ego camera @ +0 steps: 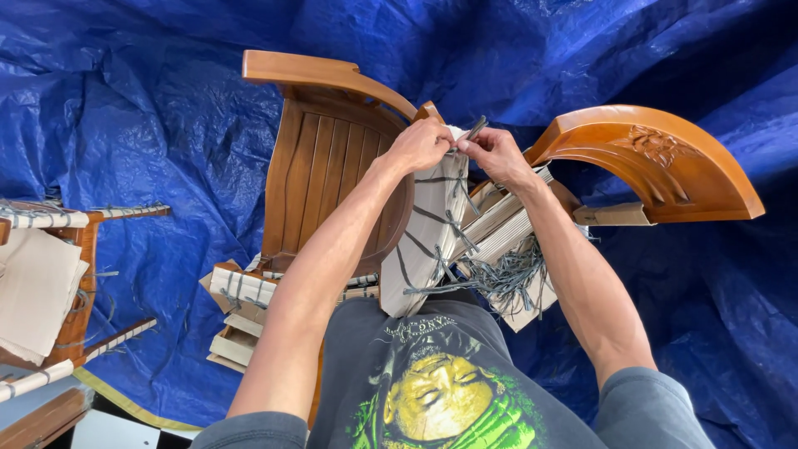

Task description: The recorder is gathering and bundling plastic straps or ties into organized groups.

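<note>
A varnished wooden chair lies tipped over on the blue tarp, its slatted seat [332,179] facing me and its carved curved top rail [657,162] off to the right. One chair part is wrapped in pale cardboard [428,241] bound with grey string [440,220]. My left hand [420,145] and my right hand [495,154] meet at the top end of that wrapping. Both pinch the grey string and the cardboard edge there. A tangle of loose grey string [507,278] hangs lower down near my lap.
A blue tarp [150,108] covers the floor all around. At the left stands another wooden piece [71,249] with string-bound cardboard-wrapped rails and flat cardboard sheets [33,291] on it. Cardboard-wrapped chair legs [241,287] stick out below the seat.
</note>
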